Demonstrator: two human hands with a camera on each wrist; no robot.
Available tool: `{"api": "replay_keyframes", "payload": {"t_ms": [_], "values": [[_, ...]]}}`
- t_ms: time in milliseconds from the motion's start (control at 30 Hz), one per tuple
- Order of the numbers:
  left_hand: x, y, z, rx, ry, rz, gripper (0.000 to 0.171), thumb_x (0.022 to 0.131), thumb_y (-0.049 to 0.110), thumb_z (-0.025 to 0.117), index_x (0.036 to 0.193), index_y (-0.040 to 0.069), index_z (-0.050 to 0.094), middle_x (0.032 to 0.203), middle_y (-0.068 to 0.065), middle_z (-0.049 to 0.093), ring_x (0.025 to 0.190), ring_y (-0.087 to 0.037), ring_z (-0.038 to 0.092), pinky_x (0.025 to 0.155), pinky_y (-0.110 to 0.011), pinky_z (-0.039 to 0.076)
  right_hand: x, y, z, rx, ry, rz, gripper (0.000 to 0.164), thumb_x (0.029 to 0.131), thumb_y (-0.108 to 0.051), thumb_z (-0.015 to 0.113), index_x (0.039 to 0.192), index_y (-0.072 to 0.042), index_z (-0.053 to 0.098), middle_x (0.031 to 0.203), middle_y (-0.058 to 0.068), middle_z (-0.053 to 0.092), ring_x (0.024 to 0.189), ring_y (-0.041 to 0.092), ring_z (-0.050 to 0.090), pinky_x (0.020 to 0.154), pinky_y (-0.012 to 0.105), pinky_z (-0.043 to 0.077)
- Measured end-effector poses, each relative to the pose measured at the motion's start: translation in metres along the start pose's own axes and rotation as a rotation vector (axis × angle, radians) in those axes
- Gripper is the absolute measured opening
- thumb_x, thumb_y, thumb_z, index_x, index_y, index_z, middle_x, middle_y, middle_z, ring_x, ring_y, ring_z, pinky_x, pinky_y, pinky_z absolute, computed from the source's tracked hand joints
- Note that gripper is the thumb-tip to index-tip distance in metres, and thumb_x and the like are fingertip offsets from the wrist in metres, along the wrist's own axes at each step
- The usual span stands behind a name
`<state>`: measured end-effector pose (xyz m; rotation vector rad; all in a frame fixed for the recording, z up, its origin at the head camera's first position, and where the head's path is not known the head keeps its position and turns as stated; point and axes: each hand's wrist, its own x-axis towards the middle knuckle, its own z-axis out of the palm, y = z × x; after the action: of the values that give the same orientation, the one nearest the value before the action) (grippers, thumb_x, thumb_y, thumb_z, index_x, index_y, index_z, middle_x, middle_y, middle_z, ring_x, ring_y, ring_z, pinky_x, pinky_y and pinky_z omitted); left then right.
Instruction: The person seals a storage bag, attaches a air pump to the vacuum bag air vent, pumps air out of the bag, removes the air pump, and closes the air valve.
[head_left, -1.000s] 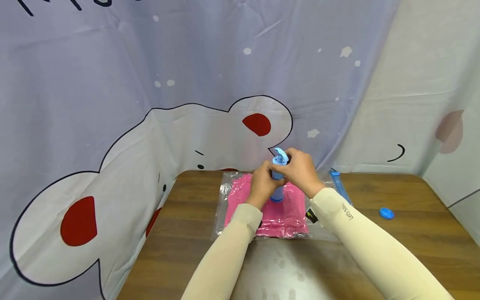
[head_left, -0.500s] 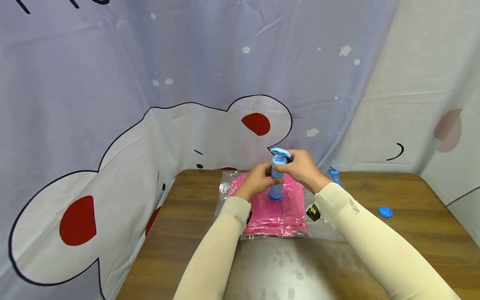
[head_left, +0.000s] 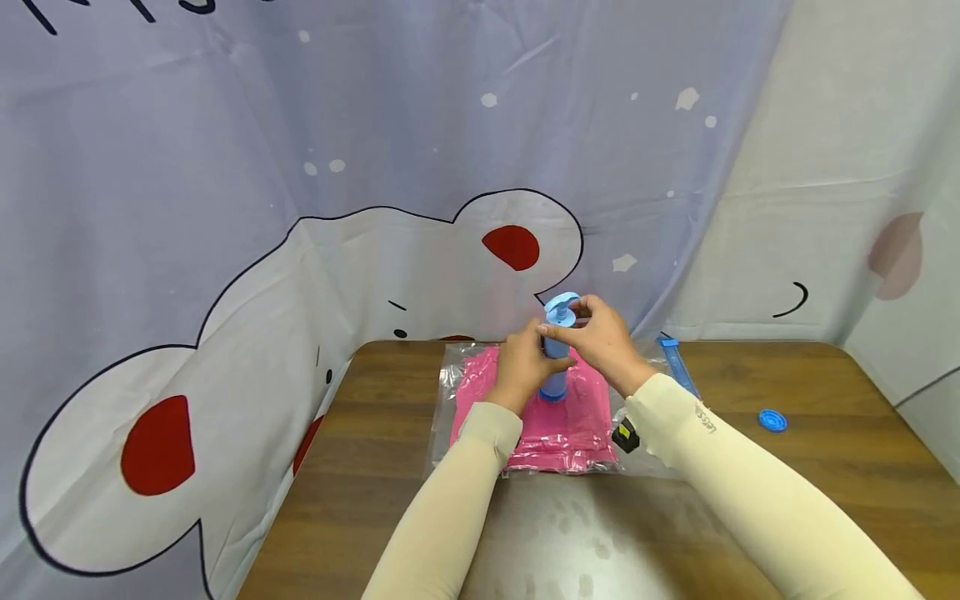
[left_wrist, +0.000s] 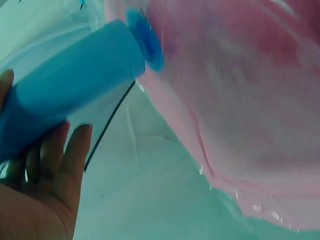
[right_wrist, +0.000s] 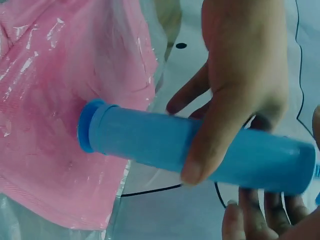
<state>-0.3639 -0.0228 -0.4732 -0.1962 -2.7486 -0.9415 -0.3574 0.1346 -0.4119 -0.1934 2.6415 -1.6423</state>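
Note:
A blue hand pump (head_left: 554, 385) stands upright, its flared base on a pink bundle (head_left: 562, 437) inside a clear plastic bag (head_left: 446, 392). My left hand (head_left: 521, 364) grips the pump's body, thumb and fingers around it. Higher up, my right hand (head_left: 603, 342) pinches the pump near its top, just below the light blue handle (head_left: 562, 303). In the right wrist view the pump's barrel (right_wrist: 145, 137) lies between both hands, and its base meets the pink plastic. The left wrist view shows the barrel (left_wrist: 75, 70) with fingers (left_wrist: 77, 145) alongside it.
To the right of the bag rests a long blue strip-like piece (head_left: 678, 367). A round blue cap (head_left: 772, 421) lies farther right on the wooden table (head_left: 360, 450). Behind the table hangs a printed cloth (head_left: 420, 133).
The pump's handle has turned about its axis. My left hand loosened and drew left, then came back around the body; my right hand shifted slightly at the top.

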Motion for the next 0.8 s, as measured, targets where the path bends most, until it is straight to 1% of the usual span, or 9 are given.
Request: {"api": "replay_keyframes", "payload": {"t_ms": [133, 233, 333, 400, 467, 533, 667, 733, 800], "values": [[0.001, 0.004, 0.009, 0.048, 0.064, -0.041, 0.064, 0.085, 0.045, 0.101, 0.129, 0.009, 0.074, 0.123, -0.015, 0.087, 0.114, -0.039, 0.083, 0.098, -0.055, 0.067, 0.0, -0.002, 0.001, -0.084, 0.067, -0.033, 0.071, 0.095, -0.051, 0.092, 0.136, 0.001, 0.063, 0.137, 0.021, 0.072, 0.127, 0.038, 0.069, 0.099, 0.043, 0.059], [0.002, 0.005, 0.011, 0.05, 0.076, -0.054, 0.066, 0.083, 0.046, 0.102, 0.128, 0.007, 0.073, 0.121, -0.015, 0.087, 0.113, -0.039, 0.083, 0.097, -0.055, 0.067, 0.001, -0.002, 0.001, -0.122, 0.1, -0.067, 0.063, 0.095, -0.047, 0.092, 0.127, 0.001, 0.067, 0.126, 0.02, 0.076, 0.115, 0.035, 0.07, 0.088, 0.035, 0.057], [0.002, 0.004, 0.009, 0.041, 0.063, -0.041, 0.065, 0.083, 0.046, 0.103, 0.126, 0.007, 0.072, 0.119, -0.015, 0.087, 0.111, -0.038, 0.083, 0.095, -0.053, 0.068, 0.002, -0.003, 0.0, -0.152, 0.118, -0.102, 0.054, 0.095, -0.042, 0.094, 0.119, 0.001, 0.072, 0.114, 0.018, 0.077, 0.102, 0.031, 0.069, 0.08, 0.031, 0.054], [0.002, 0.002, 0.004, 0.006, 0.019, -0.034, 0.065, 0.084, 0.045, 0.103, 0.127, 0.009, 0.07, 0.12, -0.014, 0.086, 0.112, -0.035, 0.083, 0.095, -0.051, 0.068, 0.003, -0.005, -0.002, -0.16, 0.107, -0.116, 0.049, 0.095, -0.04, 0.093, 0.117, 0.0, 0.075, 0.11, 0.017, 0.078, 0.098, 0.03, 0.068, 0.078, 0.031, 0.054], [0.003, -0.001, -0.001, -0.062, -0.047, -0.018, 0.065, 0.086, 0.04, 0.103, 0.133, 0.01, 0.069, 0.124, -0.013, 0.084, 0.116, -0.033, 0.082, 0.098, -0.048, 0.069, 0.004, -0.005, -0.005, -0.154, 0.074, -0.116, 0.043, 0.097, -0.035, 0.091, 0.119, -0.001, 0.078, 0.112, 0.018, 0.081, 0.101, 0.03, 0.071, 0.081, 0.033, 0.058], [0.004, -0.005, -0.008, -0.161, -0.124, 0.001, 0.067, 0.088, 0.032, 0.101, 0.142, 0.011, 0.067, 0.132, -0.014, 0.082, 0.124, -0.032, 0.08, 0.106, -0.047, 0.067, 0.005, -0.006, -0.007, -0.122, 0.026, -0.106, 0.041, 0.099, -0.029, 0.088, 0.127, 0.0, 0.079, 0.122, 0.02, 0.084, 0.11, 0.032, 0.075, 0.091, 0.038, 0.062], [0.006, -0.01, -0.017, -0.347, -0.256, 0.067, 0.07, 0.096, 0.017, 0.094, 0.159, 0.012, 0.062, 0.152, -0.016, 0.075, 0.144, -0.037, 0.072, 0.12, -0.054, 0.061, 0.007, -0.005, -0.011, -0.054, -0.052, -0.073, 0.049, 0.101, -0.02, 0.084, 0.144, 0.001, 0.075, 0.139, 0.022, 0.081, 0.129, 0.034, 0.076, 0.112, 0.047, 0.063], [0.007, -0.01, -0.019, -0.386, -0.294, 0.092, 0.068, 0.099, 0.015, 0.09, 0.161, 0.013, 0.061, 0.157, -0.015, 0.072, 0.148, -0.038, 0.07, 0.123, -0.055, 0.059, 0.008, -0.004, -0.01, -0.037, -0.075, -0.06, 0.05, 0.1, -0.018, 0.083, 0.145, 0.002, 0.074, 0.14, 0.022, 0.08, 0.13, 0.034, 0.076, 0.115, 0.049, 0.061], [0.007, -0.011, -0.019, -0.386, -0.301, 0.102, 0.065, 0.101, 0.016, 0.088, 0.16, 0.011, 0.063, 0.155, -0.015, 0.073, 0.146, -0.038, 0.071, 0.123, -0.054, 0.059, 0.009, -0.003, -0.01, -0.019, -0.094, -0.056, 0.051, 0.1, -0.017, 0.083, 0.147, 0.0, 0.074, 0.141, 0.022, 0.08, 0.13, 0.033, 0.075, 0.116, 0.048, 0.06]]}}
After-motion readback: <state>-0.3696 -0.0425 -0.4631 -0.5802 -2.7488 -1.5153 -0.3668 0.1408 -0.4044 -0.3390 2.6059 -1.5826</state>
